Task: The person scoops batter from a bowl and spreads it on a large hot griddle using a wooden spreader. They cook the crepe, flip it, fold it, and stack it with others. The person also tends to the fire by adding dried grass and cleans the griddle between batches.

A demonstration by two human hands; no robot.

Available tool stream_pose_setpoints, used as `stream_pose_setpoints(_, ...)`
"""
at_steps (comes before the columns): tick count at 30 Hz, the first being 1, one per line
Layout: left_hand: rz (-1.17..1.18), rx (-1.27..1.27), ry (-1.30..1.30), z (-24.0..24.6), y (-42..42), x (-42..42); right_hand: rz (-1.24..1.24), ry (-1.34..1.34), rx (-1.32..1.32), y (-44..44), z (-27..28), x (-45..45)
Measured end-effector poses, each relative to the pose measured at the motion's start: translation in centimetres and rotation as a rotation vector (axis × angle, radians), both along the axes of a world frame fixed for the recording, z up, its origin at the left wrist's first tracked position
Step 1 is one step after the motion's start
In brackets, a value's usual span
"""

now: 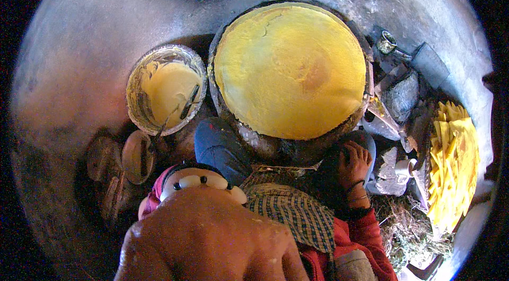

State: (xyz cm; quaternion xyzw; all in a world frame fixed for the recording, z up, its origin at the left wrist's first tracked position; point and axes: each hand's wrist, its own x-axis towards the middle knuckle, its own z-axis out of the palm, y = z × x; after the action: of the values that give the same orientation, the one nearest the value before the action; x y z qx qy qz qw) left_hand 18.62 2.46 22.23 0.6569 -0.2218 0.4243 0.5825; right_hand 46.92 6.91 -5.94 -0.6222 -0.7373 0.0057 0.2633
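Observation:
My left hand is raised close to the camera, the back of it filling the lower middle. A bracelet of white and black beads circles its wrist; its fingers are out of view. My right hand rests on my right knee and holds nothing. Before me a wide yellow flatbread covers a round griddle, with a crack near its upper edge. Left of it, a bowl smeared around the inside contains yellow batter. A dark long-handled utensil leans in the batter.
A pile of yellow folded sheets, perhaps flatbreads, stands at the right. Between it and my knee are a white mug and dry straw. A small metal cup sits beyond the griddle's right side. A smooth wall curves behind.

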Motion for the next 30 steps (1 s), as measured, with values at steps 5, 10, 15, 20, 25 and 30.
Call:
stream_pose_setpoints(5, 0.05, -0.001, -0.01, 0.1, 0.2, 0.3, -0.02, -0.027, -0.018, 0.0, -0.1, 0.1)
stream_pose_setpoints(10, 0.094, -0.006, -0.024, 0.5, 0.5, 0.5, -0.012, -0.033, -0.011, -0.1, -1.5, 1.0)
stream_pose_setpoints(15, 0.314, -0.035, -0.029, -0.6, 1.6, -0.6, -0.027, -0.079, 0.01, 0.5, -2.7, 1.5)
stream_pose_setpoints(20, 1.158, -0.563, 0.109, -8.4, 10.1, -6.1, -0.002, -0.034, 0.051, 0.3, -2.1, 1.5)
stream_pose_setpoints(25, 1.879, -0.747, 0.527, -21.7, 19.6, -17.8, 0.003, -0.031, 0.025, 0.3, -1.7, 1.2)
stream_pose_setpoints(30, 2.078, -0.57, 1.23, -29.5, 21.7, -23.3, -0.014, -0.051, 0.027, 0.7, -2.2, 1.0)
